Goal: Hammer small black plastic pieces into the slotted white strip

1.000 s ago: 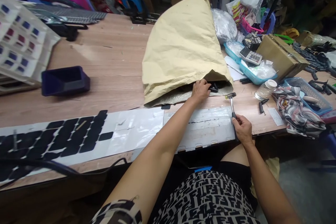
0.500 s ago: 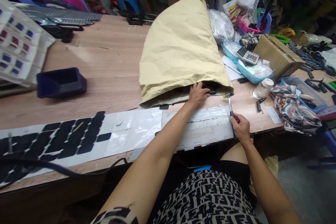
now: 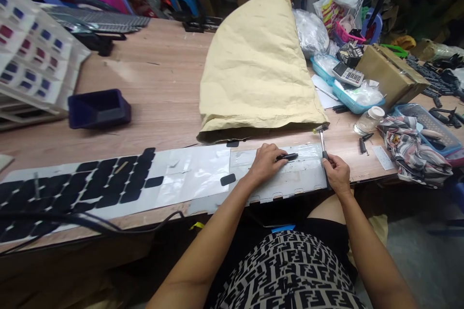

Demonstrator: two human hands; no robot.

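Note:
My left hand (image 3: 267, 161) is closed round a slim black handle-like piece (image 3: 288, 157), its exact kind unclear, just over the white board (image 3: 304, 174) at the table's front edge. Upright in my closed right hand (image 3: 337, 174) is a small hammer (image 3: 323, 141), with a metal head and a dark grip. Behind both hands lies a large yellow paper sack (image 3: 261, 67), its mouth facing me and sagging almost shut. What is inside it is hidden. One black rounded pad (image 3: 228, 179) lies left of my left wrist.
White sheets with rows of black pads (image 3: 125, 181) cover the left front, with a dark cable (image 3: 90, 224) across them. A purple tray (image 3: 99, 110) stands behind. To the right are a jar (image 3: 369, 120), small black pieces (image 3: 365, 142), a bunched cloth (image 3: 409, 149) and blue baskets (image 3: 357, 99).
My left hand has come out of the sack's mouth toward me, bringing the black piece over the white board. The sack's opening has dropped. My right hand still holds the hammer.

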